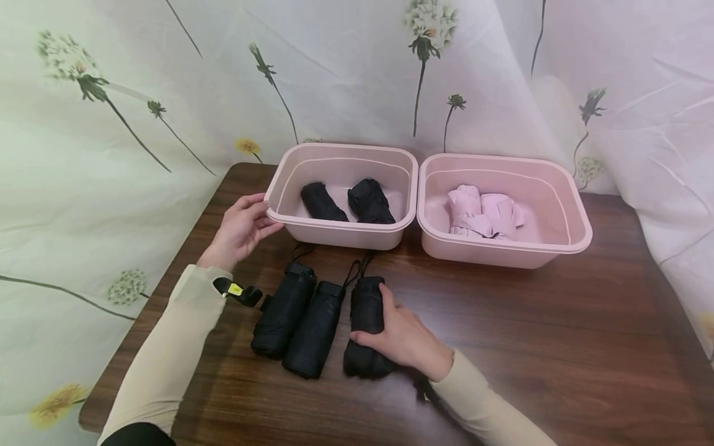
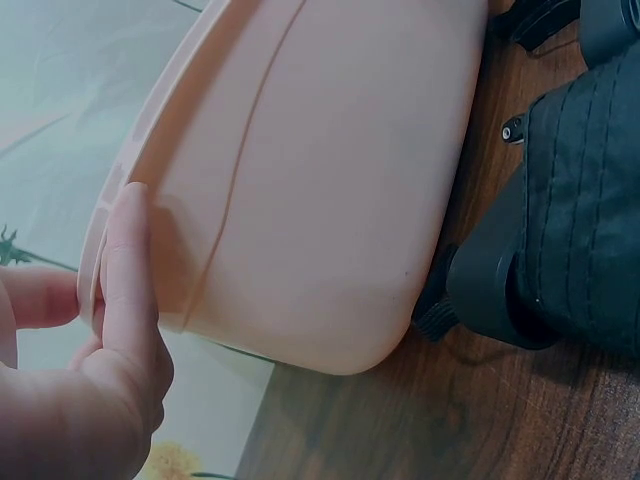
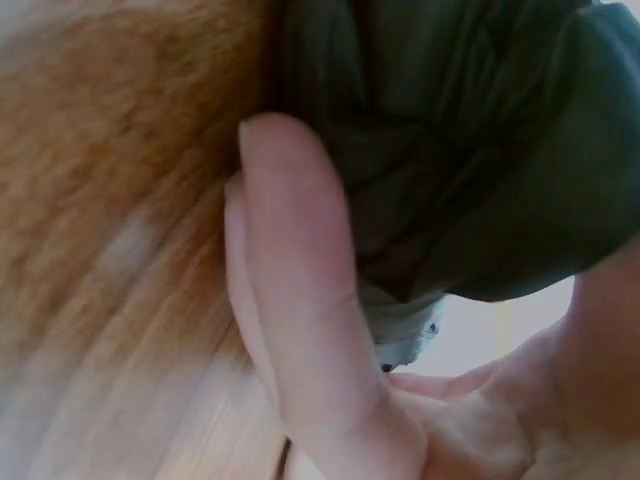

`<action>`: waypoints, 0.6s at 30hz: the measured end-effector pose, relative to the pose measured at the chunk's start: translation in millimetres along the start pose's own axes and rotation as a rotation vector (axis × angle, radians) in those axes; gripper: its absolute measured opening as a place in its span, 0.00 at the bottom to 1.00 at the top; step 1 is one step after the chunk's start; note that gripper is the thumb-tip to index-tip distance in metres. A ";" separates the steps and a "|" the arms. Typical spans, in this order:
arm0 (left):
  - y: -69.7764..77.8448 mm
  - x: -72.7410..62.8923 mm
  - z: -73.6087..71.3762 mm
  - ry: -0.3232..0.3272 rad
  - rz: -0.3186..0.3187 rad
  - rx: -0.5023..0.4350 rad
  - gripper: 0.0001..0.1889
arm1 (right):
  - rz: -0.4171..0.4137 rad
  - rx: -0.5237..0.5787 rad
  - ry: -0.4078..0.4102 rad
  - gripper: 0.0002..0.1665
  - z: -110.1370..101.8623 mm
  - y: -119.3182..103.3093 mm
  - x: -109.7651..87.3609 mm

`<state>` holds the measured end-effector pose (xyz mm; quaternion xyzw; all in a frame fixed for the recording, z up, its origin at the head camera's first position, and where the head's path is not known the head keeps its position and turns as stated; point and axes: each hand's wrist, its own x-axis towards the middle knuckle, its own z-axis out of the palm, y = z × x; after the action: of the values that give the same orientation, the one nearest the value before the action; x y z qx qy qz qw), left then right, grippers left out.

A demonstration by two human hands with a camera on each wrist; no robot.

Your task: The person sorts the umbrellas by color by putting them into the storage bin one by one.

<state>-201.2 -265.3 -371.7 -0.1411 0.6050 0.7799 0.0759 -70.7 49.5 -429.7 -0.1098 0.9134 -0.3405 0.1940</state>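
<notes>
My left hand [image 1: 241, 228] pinches the rim at the near left corner of the left pink plastic bin [image 1: 346, 234]. In the left wrist view, fingers [image 2: 128, 270] lie along the outside of that rim. My right hand [image 1: 409, 337] grips a folded black umbrella [image 1: 367, 313] on the table, thumb on its left side and fingers round its right. The right wrist view shows the umbrella's dark cloth [image 3: 430, 150] close against the fingers. Left of it lie two more folded black umbrellas, a middle one [image 1: 315, 331] and a leftmost one [image 1: 283, 313], handles toward the bin.
Inside the left bin are two black folded bundles, a narrow one [image 1: 322, 201] and a wider one [image 1: 370, 201]. The right pink bin [image 1: 502, 251] stands beside it, with light pink folded bundles [image 1: 484, 210] in it. A flower-patterned cloth [image 1: 346, 74] hangs behind the brown wooden table [image 1: 558, 322].
</notes>
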 end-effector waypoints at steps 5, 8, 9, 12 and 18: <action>0.1 0.8 0.9 -0.001 -0.002 -0.004 0.14 | 0.006 0.034 -0.019 0.62 -2.0 5.3 -0.1; 0.2 1.7 0.5 -0.004 -0.005 -0.005 0.14 | -0.002 0.055 -0.021 0.60 -2.2 8.5 -0.1; 0.2 1.8 0.4 -0.004 -0.006 -0.007 0.14 | -0.004 0.066 -0.024 0.60 -2.5 9.4 -0.2; -0.2 2.3 0.1 -0.004 -0.005 -0.012 0.14 | -0.003 0.099 -0.031 0.58 -2.7 11.1 -0.6; -1.2 2.7 -0.9 -0.008 0.000 -0.014 0.13 | 0.007 0.123 -0.024 0.56 -2.5 14.6 -2.5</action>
<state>-203.3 -266.1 -373.8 -0.1386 0.5994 0.7846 0.0772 -70.6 62.6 -437.0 -0.0988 0.8887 -0.3939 0.2127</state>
